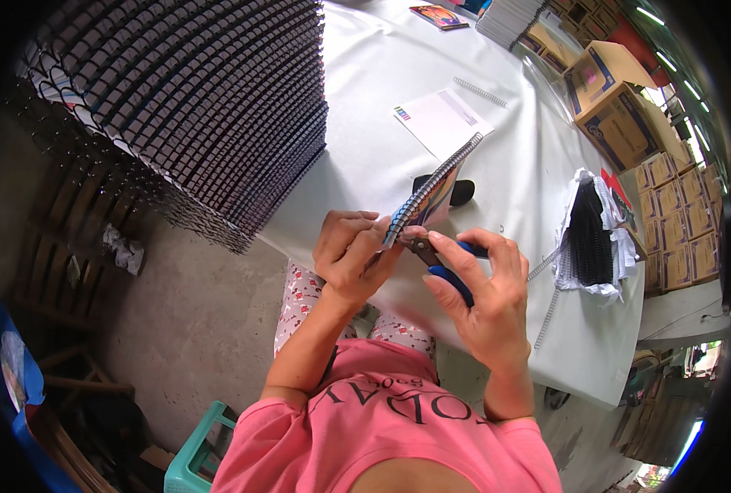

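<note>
1 tilted coil-bound booklet (pixel 438 195), blue-handled pliers (pixel 424 251) at its near end

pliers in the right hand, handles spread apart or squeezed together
Spread apart: a clear gap shows between the blue handles of the pliers in the right hand.

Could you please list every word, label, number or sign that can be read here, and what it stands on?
I leave wording uncopied, but print shows on:
Pink shirt: large dark letters.
White sheet: coloured mark, too small to read.
Open cardboard box: dark printed panel, too blurred to read.
Stacked cartons: dark printing, too small to read.
</note>
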